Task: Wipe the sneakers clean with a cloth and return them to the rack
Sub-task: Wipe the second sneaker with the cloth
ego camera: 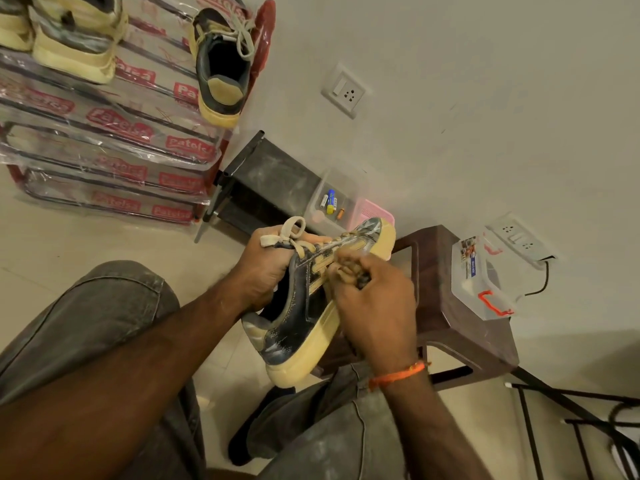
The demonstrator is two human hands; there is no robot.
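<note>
A dark sneaker (304, 317) with a thick yellowed sole and pale laces is held in mid-air over my knees, toe pointing away. My left hand (263, 268) grips it at the collar and tongue, fingers inside the opening. My right hand (372, 299) holds a small bunched cloth (346, 271) pressed against the sneaker's side panel. Its matching sneaker (220, 64) stands on the top tier of the red shoe rack (114, 147), heel toward me. Another pale pair (69, 36) sits at the rack's upper left.
A brown plastic stool (446, 327) stands under my right hand with a clear lidded box (485, 278) on it. A dusty black stand (266, 181), a clear tub with batteries (332, 202) and a pink basket (370, 211) sit against the wall. Black metal frame (571, 420) at lower right.
</note>
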